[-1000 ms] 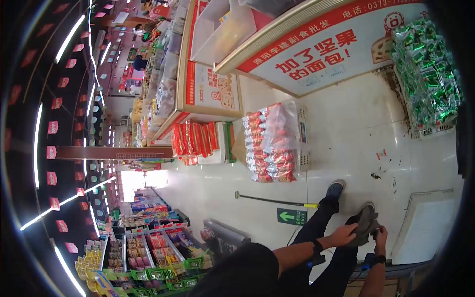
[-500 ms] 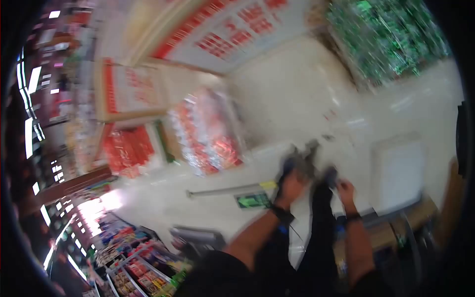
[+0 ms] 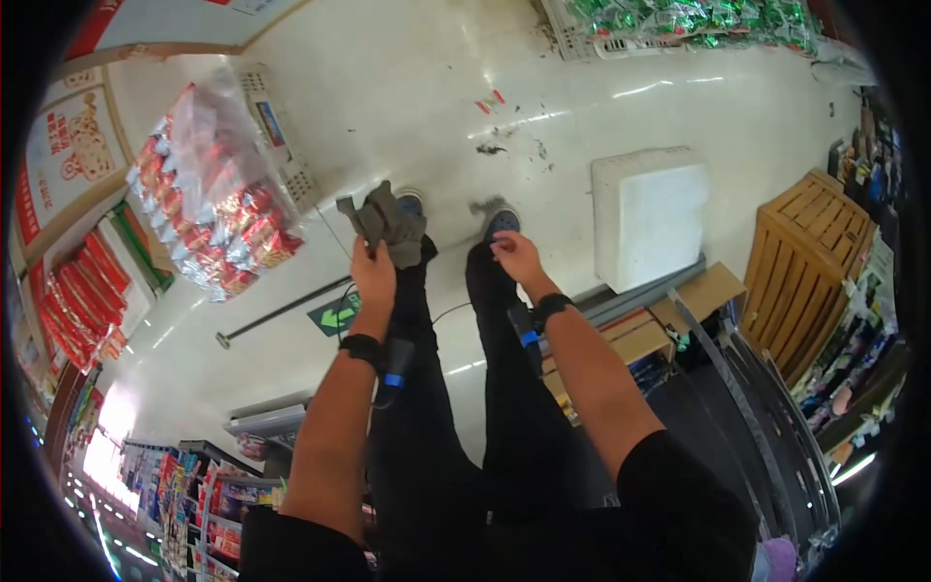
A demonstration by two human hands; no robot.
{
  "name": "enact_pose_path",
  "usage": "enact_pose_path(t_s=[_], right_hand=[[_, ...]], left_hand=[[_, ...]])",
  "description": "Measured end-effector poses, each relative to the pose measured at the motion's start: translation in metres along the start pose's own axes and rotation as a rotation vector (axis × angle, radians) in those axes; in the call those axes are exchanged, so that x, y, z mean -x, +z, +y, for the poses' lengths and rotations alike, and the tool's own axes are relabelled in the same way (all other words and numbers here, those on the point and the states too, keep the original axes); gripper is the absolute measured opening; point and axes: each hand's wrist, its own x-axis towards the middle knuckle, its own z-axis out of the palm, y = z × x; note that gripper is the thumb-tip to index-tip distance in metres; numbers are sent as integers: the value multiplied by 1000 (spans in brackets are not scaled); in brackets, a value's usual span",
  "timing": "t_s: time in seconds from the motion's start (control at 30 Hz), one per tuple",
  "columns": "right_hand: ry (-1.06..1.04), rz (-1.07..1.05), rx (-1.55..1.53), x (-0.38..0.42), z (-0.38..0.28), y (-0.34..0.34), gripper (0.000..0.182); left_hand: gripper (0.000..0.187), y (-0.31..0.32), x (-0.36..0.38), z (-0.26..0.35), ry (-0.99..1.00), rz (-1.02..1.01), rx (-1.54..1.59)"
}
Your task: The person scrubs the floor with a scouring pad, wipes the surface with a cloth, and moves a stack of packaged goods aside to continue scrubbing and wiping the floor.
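My left hand (image 3: 375,279) is closed around the lower edge of a crumpled grey-brown cloth (image 3: 390,225) with uneven folded ends, held above one of my shoes. My right hand (image 3: 520,258) is apart from the cloth, over my other leg, near the dark blue shoe (image 3: 502,224). Its thumb and fingers are drawn together; anything between them is too small to make out. Dark bits of dirt (image 3: 492,149) and red scraps (image 3: 491,102) lie on the floor ahead of my feet.
At left, red-and-silver packets (image 3: 208,194) are stacked under clear plastic. A white box (image 3: 652,218) stands to the right, beside cardboard boxes (image 3: 713,296) and a slatted wooden crate (image 3: 800,276). A thin pole (image 3: 281,312) lies near a green arrow sign (image 3: 337,312).
The view has turned and is sharper, looking more directly down. My hands are farther apart, and the cloth in my left hand now shows clearly. My right hand's fingers remain drawn together.
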Motion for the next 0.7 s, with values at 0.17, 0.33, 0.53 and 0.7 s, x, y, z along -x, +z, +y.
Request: enact_pose_path(t_s=[0.17,0.33,0.53,0.7], right_hand=[[184,-141,89,20,-15,4,32],[364,-166,-342,56,-90,28,56],[126,-271,-191,63,-100,50,40],[-27,-303,-13,84,-84,27,34]], left_hand=[[50,-7,18,3,-127,-96,176],[50,11,47,-19,-214,-207,265],[41,14,73,30,-389,-501,447],[29,22,92,26,-54,-359,103]])
